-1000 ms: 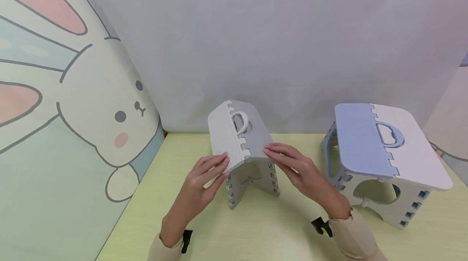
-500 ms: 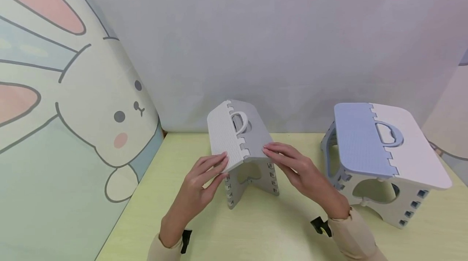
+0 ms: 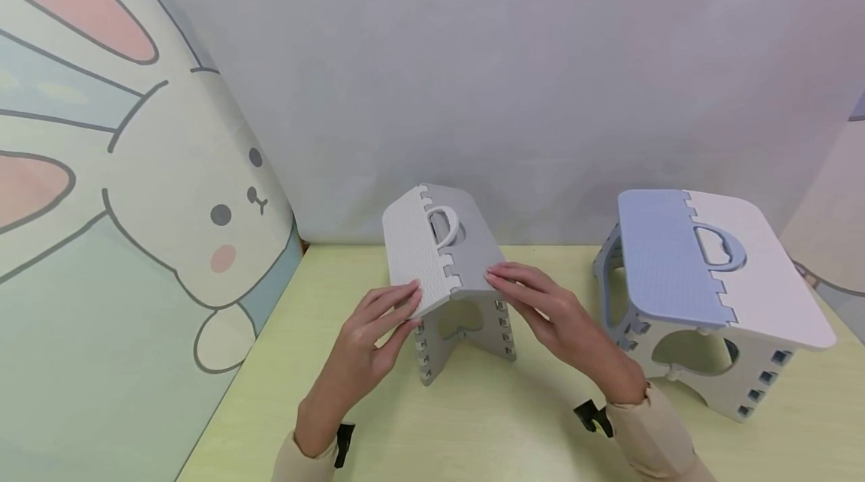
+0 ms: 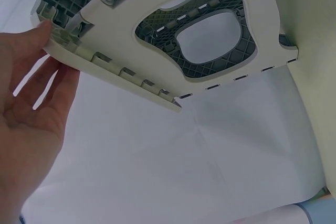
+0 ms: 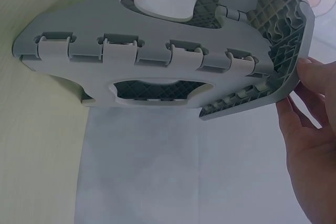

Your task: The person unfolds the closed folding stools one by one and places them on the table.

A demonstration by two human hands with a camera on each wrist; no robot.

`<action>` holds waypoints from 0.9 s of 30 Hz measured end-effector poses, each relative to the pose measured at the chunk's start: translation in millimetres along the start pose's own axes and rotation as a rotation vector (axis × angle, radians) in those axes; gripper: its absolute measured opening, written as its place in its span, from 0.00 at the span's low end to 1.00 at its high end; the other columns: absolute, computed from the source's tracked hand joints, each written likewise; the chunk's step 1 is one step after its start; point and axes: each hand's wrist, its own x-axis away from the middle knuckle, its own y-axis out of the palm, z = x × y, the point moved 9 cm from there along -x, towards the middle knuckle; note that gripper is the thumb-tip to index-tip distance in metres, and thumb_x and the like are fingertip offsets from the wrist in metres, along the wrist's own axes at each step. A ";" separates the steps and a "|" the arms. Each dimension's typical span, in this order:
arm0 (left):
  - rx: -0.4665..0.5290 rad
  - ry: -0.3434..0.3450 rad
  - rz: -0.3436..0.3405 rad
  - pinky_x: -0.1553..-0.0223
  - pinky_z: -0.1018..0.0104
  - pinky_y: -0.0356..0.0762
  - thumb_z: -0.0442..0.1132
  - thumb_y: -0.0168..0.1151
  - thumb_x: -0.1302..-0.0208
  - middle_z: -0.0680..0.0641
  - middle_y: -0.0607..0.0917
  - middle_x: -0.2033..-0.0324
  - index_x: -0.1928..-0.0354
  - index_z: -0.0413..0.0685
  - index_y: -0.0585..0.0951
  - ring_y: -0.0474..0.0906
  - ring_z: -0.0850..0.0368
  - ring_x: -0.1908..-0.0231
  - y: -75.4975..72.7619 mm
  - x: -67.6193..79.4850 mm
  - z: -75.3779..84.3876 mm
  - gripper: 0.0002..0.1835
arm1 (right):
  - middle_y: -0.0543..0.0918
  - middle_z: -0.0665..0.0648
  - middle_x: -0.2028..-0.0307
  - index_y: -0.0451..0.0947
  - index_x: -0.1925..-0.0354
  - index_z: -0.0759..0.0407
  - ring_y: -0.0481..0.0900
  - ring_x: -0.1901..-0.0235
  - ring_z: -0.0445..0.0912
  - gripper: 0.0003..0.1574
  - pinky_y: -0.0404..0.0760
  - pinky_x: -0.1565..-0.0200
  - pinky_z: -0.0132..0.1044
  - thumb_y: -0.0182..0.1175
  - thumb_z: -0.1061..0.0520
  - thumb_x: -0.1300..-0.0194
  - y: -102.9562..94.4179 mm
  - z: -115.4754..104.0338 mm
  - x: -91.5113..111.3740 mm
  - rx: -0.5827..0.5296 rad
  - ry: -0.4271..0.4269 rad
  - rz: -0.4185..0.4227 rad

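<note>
A small grey-and-white folding stool stands part-folded on the table, its two seat panels sloping down from the toothed middle seam like a roof. My left hand pinches the near corner of the white panel, fingers on top and thumb at the underside edge. On the other side my right hand pinches the grey panel's near corner, with the thumb at its ribbed underside. A white loop handle sticks up from the seam. Hinged legs spread below the seat.
To the right stands a blue-and-white folding stool, its seat spread nearly flat. A pale yellow-green table lies under both stools. Behind them hangs a plain grey-white backdrop, and a rabbit-print panel borders the left.
</note>
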 end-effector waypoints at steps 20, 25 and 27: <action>-0.007 -0.012 -0.012 0.39 0.76 0.72 0.21 0.74 0.48 0.40 0.84 0.42 0.41 0.35 0.83 0.79 0.45 0.44 0.7 -0.2 -0.4 0.28 | 0.78 0.63 0.38 0.77 0.35 0.65 0.72 0.33 0.58 0.24 0.71 0.34 0.33 0.48 0.55 0.18 1.3 0.8 0.7 0.002 0.002 -0.010; -0.011 -0.016 -0.012 0.39 0.76 0.71 0.21 0.74 0.46 0.40 0.84 0.42 0.42 0.35 0.84 0.79 0.45 0.45 0.3 -0.5 -0.9 0.27 | 0.79 0.64 0.39 0.78 0.36 0.67 0.74 0.35 0.58 0.22 0.72 0.35 0.33 0.49 0.57 0.19 0.0 -0.5 -0.3 -0.004 -0.023 0.010; -0.015 -0.019 -0.014 0.39 0.76 0.71 0.21 0.74 0.47 0.40 0.84 0.42 0.42 0.35 0.84 0.79 0.45 0.45 0.1 -0.6 -1.2 0.27 | 0.80 0.63 0.39 0.78 0.36 0.67 0.74 0.35 0.57 0.23 0.72 0.35 0.32 0.48 0.55 0.18 -0.7 -0.5 -0.5 0.003 -0.022 0.015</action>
